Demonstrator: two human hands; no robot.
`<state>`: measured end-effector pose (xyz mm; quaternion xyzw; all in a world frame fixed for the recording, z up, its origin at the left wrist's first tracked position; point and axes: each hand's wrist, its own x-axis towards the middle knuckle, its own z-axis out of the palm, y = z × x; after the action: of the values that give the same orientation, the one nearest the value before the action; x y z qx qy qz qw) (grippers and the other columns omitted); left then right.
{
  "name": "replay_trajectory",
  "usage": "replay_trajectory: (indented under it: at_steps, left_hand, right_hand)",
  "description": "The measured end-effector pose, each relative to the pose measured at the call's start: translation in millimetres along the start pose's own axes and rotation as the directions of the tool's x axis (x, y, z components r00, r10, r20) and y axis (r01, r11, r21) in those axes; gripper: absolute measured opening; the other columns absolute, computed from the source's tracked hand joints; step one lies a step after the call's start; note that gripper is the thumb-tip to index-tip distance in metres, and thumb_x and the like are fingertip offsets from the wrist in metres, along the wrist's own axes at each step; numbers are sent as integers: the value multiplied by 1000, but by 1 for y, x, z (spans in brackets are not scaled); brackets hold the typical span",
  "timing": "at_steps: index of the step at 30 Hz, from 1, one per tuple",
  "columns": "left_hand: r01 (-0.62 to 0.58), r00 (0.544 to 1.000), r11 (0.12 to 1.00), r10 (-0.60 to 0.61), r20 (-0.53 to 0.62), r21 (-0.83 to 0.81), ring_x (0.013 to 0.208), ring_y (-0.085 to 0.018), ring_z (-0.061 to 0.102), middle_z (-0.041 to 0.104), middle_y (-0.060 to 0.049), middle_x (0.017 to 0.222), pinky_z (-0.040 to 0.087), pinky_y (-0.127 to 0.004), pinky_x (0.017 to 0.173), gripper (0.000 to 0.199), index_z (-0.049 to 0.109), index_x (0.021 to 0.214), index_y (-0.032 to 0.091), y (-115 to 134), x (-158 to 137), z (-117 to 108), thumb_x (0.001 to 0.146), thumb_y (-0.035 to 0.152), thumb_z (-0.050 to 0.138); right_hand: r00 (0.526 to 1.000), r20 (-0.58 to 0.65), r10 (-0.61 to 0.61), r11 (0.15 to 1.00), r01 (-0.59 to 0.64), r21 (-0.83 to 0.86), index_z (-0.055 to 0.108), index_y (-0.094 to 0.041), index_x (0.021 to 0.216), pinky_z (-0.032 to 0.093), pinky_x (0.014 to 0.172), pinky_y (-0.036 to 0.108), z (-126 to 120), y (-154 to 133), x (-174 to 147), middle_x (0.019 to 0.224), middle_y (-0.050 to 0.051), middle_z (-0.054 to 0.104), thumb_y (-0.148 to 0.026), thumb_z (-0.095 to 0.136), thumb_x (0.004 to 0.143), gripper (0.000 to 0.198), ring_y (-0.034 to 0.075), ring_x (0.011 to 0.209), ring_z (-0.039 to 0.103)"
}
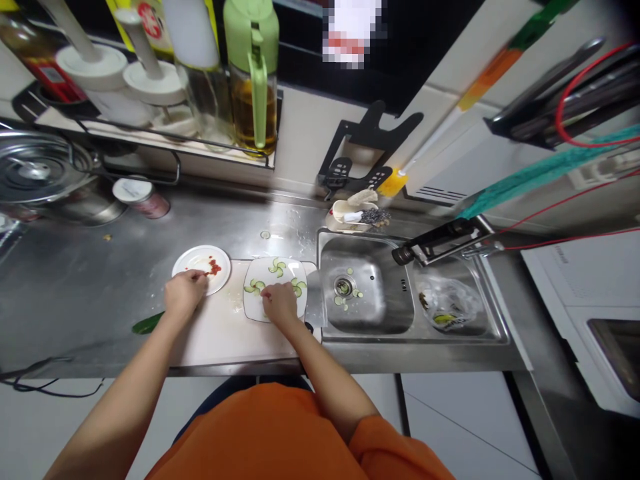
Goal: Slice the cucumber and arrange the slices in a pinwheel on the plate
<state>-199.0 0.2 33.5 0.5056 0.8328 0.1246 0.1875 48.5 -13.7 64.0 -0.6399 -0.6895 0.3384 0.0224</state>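
Note:
My left hand (185,293) is at the lower rim of a small round white plate (181,265). Its fingers are pinched by the small red pieces (215,267) on that plate; whatever they hold is too small to make out. Over a square white plate (256,311) my right hand (281,305) is closed, a bit of red showing at its fingertips. Cucumber slices (277,267) lie fanned in curved groups on the square plate. Both plates rest at the back of a pale cutting board (210,343). A green cucumber piece (149,324) lies left of the board.
A knife blade (316,300) lies right of the square plate. Beyond it is a steel sink (367,303) with cucumber slices near its drain, and a plastic bag (450,300) in the second basin. A bottle rack (200,141), a canister (143,198) and a lidded pot (43,170) stand behind.

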Motion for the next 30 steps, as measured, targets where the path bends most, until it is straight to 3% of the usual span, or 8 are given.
replay_trajectory:
  at_steps: [5,10,16,21,25,30]
  left_hand:
    - [11,999,998,-10,32,-60,84,-23,65,73,-8,95,47,-32,79,35,73,98,23,-5,6,1,75,40,54]
    - [-44,998,999,45,53,-16,86,-24,64,74,-7,93,46,-31,78,30,74,91,24,0,9,2,73,40,56]
    - [-20,997,999,23,67,-47,74,-20,63,73,-4,83,44,-28,71,25,73,81,23,2,9,-5,69,40,58]
    - [-13,1000,990,16,20,-141,66,-18,62,69,-1,68,44,-27,69,30,72,86,23,11,0,-16,72,44,57]
    - [-138,988,941,151,20,-311,70,-15,62,71,0,74,45,-24,73,29,72,85,20,33,-16,-9,74,42,56]
    - [-202,932,878,308,191,-433,63,-14,60,71,0,71,45,-23,61,30,74,85,20,70,-38,17,72,43,59]
  right_hand:
    - [1000,-6,-10,1000,10,0,71,-25,95,36,74,32,1,-2,0,92,5,68,-17,51,84,24,26,103,46]
    - [1000,-10,-18,1000,18,1,71,-25,94,36,74,32,3,-4,0,93,5,68,-18,51,84,24,26,103,46]
    - [999,-27,-18,1000,18,-11,70,-26,92,35,72,32,3,-3,0,93,4,68,-19,52,84,22,27,103,47]
    - [999,-39,-10,1000,11,23,70,-25,92,35,73,32,0,-5,-4,93,3,68,-18,52,84,22,26,101,47]
    - [997,-75,30,998,-26,48,71,-25,91,35,75,31,-4,-6,-7,92,4,68,-21,53,86,19,26,102,47]
    - [981,-173,89,990,-68,124,70,-26,97,35,82,31,-10,0,-6,95,2,68,-27,55,88,18,23,103,47]
